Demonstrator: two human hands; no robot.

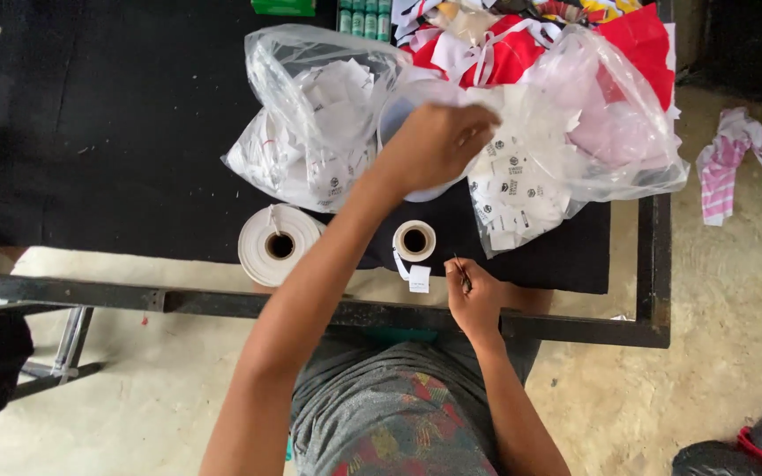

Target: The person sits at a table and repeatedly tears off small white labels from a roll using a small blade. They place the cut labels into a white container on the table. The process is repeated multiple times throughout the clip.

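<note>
My left hand (434, 145) is stretched out over the black table top (116, 123), fingers curled in a loose fist at the mouth of the right-hand clear plastic bag (615, 145); I cannot tell whether it grips the plastic or one of the labels inside. That bag is stuffed with small white fabric labels (513, 189) bearing dark round marks, with pinkish pieces behind them. Just beside it to the left lies a second clear plastic bag (310, 115), also full of white labels, some with red print. My right hand (474, 295) rests near the table's front edge, fingers pinched shut on a thin needle (462, 271) that points upward. Just left of it stands a small roll of white label tape (414, 240), its loose end hanging down to a single label (419, 278). A bigger roll of white tape (278, 243) stands further left, apart from the small one. Behind the bags lies a heap of red and white cloth scraps (522, 40). A striped pink rag (725, 172) lies on the floor to the right
</note>
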